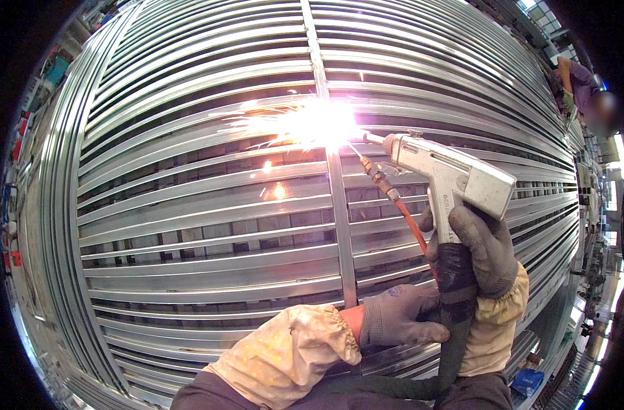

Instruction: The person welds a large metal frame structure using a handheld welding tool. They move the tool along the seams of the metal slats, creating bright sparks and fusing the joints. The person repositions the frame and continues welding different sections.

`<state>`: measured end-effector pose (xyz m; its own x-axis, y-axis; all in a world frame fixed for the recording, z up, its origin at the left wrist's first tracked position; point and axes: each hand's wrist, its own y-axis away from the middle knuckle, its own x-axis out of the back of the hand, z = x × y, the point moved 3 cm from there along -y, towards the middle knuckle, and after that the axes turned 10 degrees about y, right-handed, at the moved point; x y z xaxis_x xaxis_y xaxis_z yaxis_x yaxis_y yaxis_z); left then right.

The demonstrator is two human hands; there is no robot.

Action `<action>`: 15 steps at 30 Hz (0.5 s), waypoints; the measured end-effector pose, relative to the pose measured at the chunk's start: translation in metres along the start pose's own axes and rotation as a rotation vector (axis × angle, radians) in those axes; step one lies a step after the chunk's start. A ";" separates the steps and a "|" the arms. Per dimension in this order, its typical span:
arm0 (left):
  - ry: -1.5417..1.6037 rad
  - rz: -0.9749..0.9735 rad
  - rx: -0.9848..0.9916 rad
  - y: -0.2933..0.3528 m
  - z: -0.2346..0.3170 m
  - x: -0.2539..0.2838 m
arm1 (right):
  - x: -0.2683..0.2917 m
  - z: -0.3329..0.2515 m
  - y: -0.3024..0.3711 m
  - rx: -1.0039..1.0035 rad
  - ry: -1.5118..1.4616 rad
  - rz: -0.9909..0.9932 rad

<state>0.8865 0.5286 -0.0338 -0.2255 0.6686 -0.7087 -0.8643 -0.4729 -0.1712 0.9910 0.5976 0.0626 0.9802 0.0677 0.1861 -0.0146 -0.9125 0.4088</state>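
Note:
A silver handheld welding gun point(459, 174) points left, its nozzle close to a metal frame of parallel bars point(209, 212). At its tip a white-violet glare point(329, 124) hides the joint, and orange sparks fly to the left. My right hand point(488, 249), in a grey glove, is closed around the gun's grip. Lower down, my gloved left hand point(399, 318) is closed against the black-wrapped cable point(455, 307); its fingers pass partly behind it. An orange hose point(414, 225) with a brass-coloured feed nozzle point(372, 167) runs up beside the gun to the glare.
A central crossbar point(340, 232) runs away from me through the bars. Stacked long profiles point(62, 225) line the left side. At the far right, another person point(585, 92) leans by the frame's edge. A blue object point(528, 381) lies at the lower right.

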 end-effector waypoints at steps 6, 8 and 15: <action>-0.081 0.004 0.033 0.000 0.012 0.000 | -0.002 -0.002 0.002 0.009 -0.001 0.037; -0.106 0.008 0.051 0.001 0.012 0.001 | -0.002 -0.002 0.003 0.006 0.003 0.023; -0.076 0.007 -0.022 0.000 -0.001 0.001 | -0.003 -0.005 0.001 0.048 0.036 -0.017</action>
<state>0.8866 0.5284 -0.0353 -0.2662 0.7065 -0.6558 -0.8526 -0.4900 -0.1818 0.9871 0.5987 0.0672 0.9726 0.0972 0.2114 0.0128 -0.9295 0.3686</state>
